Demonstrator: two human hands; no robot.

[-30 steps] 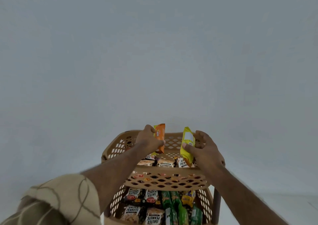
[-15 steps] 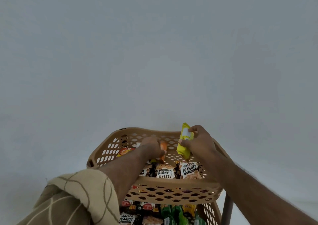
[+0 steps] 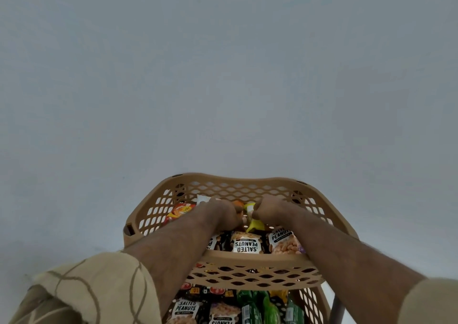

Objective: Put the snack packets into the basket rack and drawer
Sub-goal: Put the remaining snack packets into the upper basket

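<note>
Both packets have dropped into the top basket [image 3: 238, 178]: my left hand [image 3: 219, 213] seemingly clamps the orange packet [image 3: 238, 204], my right hand [image 3: 271, 211] the yellow packet [image 3: 254, 223], above "SALTED PEANUTS" bags [image 3: 246, 242].

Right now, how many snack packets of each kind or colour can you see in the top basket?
Salted peanuts packets: 3
Orange packets: 2, one in the left hand
Yellow packet: 1, in the right hand
White packet: 1
Total visible: 7
</note>
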